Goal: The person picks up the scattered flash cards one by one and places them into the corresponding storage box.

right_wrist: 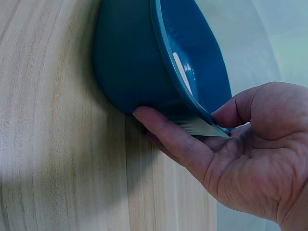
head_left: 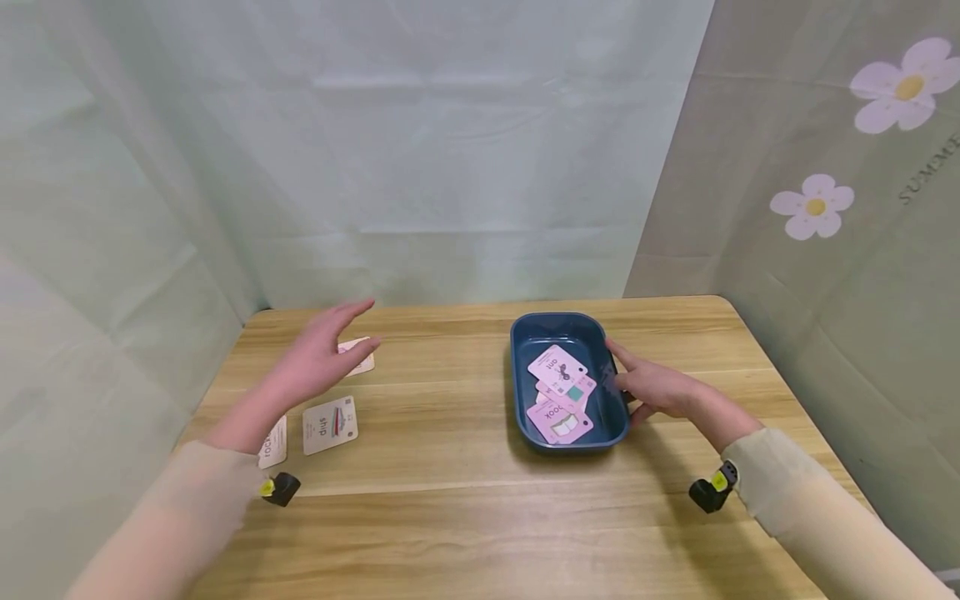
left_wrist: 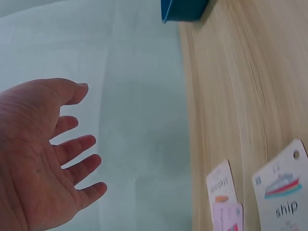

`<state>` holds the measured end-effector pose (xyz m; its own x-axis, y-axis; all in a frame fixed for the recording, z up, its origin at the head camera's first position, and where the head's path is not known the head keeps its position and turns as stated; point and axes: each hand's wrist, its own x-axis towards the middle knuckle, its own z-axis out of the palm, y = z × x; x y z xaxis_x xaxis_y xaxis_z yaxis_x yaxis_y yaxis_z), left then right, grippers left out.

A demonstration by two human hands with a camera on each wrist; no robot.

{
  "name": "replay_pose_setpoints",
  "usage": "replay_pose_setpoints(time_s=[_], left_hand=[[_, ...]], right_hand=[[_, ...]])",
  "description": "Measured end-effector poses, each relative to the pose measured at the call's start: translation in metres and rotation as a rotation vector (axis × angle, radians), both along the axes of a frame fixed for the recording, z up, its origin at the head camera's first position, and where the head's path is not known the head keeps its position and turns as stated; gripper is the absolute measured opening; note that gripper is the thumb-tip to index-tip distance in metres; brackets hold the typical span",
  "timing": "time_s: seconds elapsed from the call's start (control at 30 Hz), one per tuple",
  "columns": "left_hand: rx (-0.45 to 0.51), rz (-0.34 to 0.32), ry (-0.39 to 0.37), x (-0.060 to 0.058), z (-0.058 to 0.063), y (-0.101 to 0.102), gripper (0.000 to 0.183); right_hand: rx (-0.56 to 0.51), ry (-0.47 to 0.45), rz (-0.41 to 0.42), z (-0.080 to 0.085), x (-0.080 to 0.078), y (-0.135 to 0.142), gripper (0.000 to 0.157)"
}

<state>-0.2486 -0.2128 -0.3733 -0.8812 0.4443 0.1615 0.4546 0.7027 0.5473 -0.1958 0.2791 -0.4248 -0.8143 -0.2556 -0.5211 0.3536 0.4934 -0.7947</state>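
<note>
My right hand (head_left: 658, 388) grips the right wall of a dark blue plastic bin (head_left: 567, 447); in the right wrist view the thumb lies over the rim and the fingers lie along the outside. Inside the bin lie several pink and white picture cards, with an ant card (head_left: 553, 367) on top and a book card (head_left: 559, 423) nearest me. My left hand (head_left: 311, 354) is raised over the table's left side, fingers spread and holding nothing. Around it lie a ship card (head_left: 330, 425), a rocket card (head_left: 273, 443) partly behind the forearm, and overlapping cards (left_wrist: 223, 192) partly hidden by the hand in the head view.
The wooden table (head_left: 435, 525) ends at a pale curtain (head_left: 450, 167) along the back. Another curtain with flower prints (head_left: 815, 207) hangs at the right. A black wrist camera (head_left: 282, 489) sits at the left cuff, and a second one (head_left: 708, 493) at the right.
</note>
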Motion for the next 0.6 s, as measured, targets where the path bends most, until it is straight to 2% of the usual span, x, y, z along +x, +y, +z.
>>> replay_pose_setpoints(time_s=[0.3, 0.6], left_hand=[[-0.060, 0.039, -0.033, 0.004, 0.002, -0.019, 0.071], [-0.134, 0.046, -0.058, 0.003, -0.013, -0.040, 0.067]], right_hand=[[-0.002, 0.000, -0.002, -0.002, -0.002, 0.002, 0.083], [-0.006, 0.003, -0.001, -0.002, -0.002, 0.001, 0.083]])
